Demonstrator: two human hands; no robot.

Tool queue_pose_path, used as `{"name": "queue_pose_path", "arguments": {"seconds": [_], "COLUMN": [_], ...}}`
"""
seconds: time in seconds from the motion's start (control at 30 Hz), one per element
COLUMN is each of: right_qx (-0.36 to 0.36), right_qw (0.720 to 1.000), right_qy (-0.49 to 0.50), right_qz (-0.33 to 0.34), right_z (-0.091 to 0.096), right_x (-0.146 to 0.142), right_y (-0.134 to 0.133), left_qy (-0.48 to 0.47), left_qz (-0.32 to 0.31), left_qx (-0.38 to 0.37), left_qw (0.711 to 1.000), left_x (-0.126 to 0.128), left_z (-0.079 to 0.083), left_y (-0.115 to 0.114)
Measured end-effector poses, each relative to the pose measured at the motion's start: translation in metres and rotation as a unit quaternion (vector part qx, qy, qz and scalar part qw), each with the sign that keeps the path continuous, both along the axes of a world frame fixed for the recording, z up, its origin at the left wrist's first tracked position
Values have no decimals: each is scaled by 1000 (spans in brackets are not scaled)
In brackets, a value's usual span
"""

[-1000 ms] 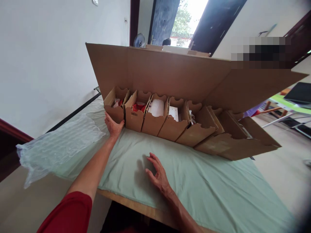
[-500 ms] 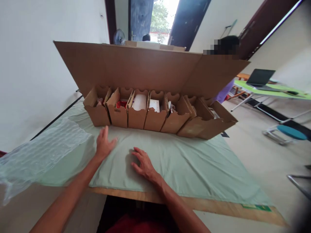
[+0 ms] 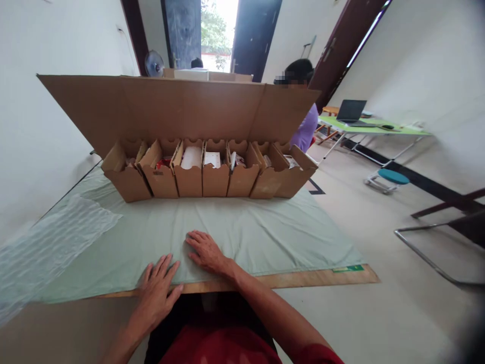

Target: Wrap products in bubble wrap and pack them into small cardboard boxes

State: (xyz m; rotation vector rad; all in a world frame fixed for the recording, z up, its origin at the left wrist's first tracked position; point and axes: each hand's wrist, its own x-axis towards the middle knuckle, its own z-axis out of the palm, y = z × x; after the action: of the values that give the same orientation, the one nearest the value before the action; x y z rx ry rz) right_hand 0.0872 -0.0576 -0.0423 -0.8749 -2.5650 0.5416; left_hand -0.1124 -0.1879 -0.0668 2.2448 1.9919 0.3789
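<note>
My left hand (image 3: 157, 288) lies at the near edge of the table, fingers apart and holding nothing. Further in, my right hand (image 3: 206, 251) rests flat on the pale green cloth (image 3: 265, 232), also without anything in it. Beyond both hands stands a row of several open cardboard bins (image 3: 189, 183), apart from my fingers. Inside them I see a white box (image 3: 192, 157), something red (image 3: 163, 162) and a white piece with small dots (image 3: 212, 159). A tall cardboard panel (image 3: 170, 106) rises behind the row.
Bubble wrap (image 3: 64, 242) spreads over the table's left side. A person in a purple top (image 3: 306, 129) is behind the panel at right. Further right are a green table (image 3: 401, 131) with a laptop (image 3: 351, 112), a blue stool (image 3: 393, 176) and a metal chair frame (image 3: 424, 255).
My left hand has come back from near the bins to the table's front edge. My right hand stays on the cloth. The view has shifted to the right.
</note>
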Motion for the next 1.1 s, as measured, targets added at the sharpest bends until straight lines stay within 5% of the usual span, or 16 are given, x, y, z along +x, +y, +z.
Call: {"name": "queue_pose_path", "arguments": {"seconds": [0.17,0.27,0.43,0.6,0.8,0.93,1.03,1.1], "right_qx": [-92,-136,-109,-86,-125,-176,-189,-117], "right_qw": [987,947,838,756,688,683,698,739], "right_qy": [128,226,311,367,424,449,460,430], "right_qz": [-26,-181,-434,-535,-576,-549,-516,-506], "right_z": [5,15,41,55,62,71,88,110], "right_x": [60,126,242,308,368,381,360,340], "right_y": [-12,3,55,114,184,225,241,235], "left_qy": [-71,-141,-260,-399,-464,-476,-491,-504], "left_qz": [-6,-27,-37,145,316,391,391,364], "left_qx": [-27,-31,-26,70,267,353,364,366], "left_qw": [997,989,965,903,783,704,688,693], "left_x": [-7,-2,23,24,-50,-110,-138,-148], "left_z": [6,15,31,40,47,61,71,75], "left_y": [3,22,85,170,220,236,254,266]}}
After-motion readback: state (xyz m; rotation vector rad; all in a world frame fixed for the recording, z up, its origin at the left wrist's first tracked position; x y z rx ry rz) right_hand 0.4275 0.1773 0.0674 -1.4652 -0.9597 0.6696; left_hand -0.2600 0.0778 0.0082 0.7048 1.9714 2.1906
